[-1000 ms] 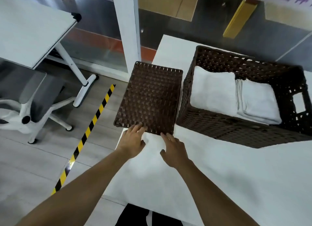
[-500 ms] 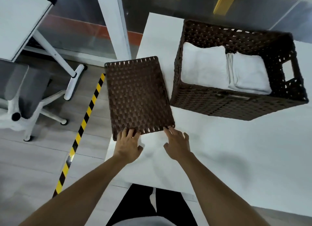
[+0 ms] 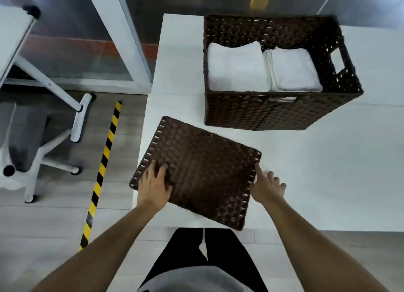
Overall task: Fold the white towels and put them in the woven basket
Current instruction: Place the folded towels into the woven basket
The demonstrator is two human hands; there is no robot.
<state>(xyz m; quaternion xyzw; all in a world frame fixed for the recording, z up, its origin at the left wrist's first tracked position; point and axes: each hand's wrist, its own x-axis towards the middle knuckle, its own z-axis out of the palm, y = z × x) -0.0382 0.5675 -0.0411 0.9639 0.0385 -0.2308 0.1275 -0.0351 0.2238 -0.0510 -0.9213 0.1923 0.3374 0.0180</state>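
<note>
Your left hand (image 3: 154, 188) rests flat, released, on flat brown woven lid (image 3: 196, 171); your right hand (image 3: 265, 188) touches its edge, fingers spread.

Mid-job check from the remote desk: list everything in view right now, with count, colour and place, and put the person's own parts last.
woven basket: 1, dark brown, far side of the table, open on top
folded towels: 2 stacks, white, side by side inside the basket
woven lid: 1, dark brown, flat at the table's near left corner, turned at an angle and overhanging the edges
table: 1, white, under basket and lid
second table: 1, white, upper left, on white legs
office chair: 1, grey seat on a white base, far left on the floor
hazard tape: 1 strip, yellow and black, on the floor left of the table
left hand: 1, spread flat on the lid's near left part
right hand: 1, at the lid's right edge, forefinger touching it
</note>
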